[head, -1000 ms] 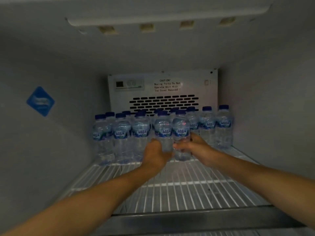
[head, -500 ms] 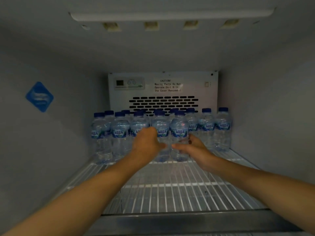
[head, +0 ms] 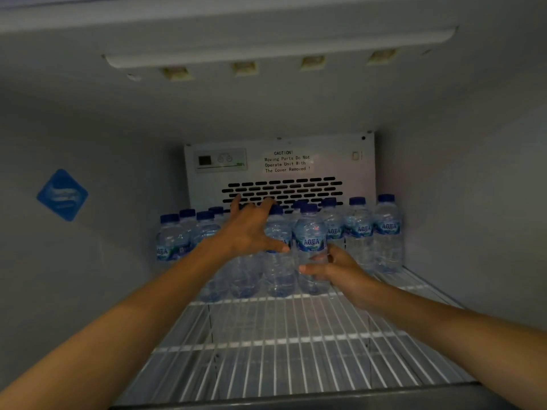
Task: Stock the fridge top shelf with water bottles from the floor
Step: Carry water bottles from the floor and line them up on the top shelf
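While blue-capped clear plastic water bottles (head: 359, 229) are half hidden by the spread left hand (head: 251, 229), one is met by the curved right hand (head: 337, 270), grip unclear

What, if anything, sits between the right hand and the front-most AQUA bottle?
Nothing visible. The right hand is right at the front bottle, thumb across its lower front; whether it grips is unclear. The left hand lies spread over the neighbouring bottles to the left, not between them.
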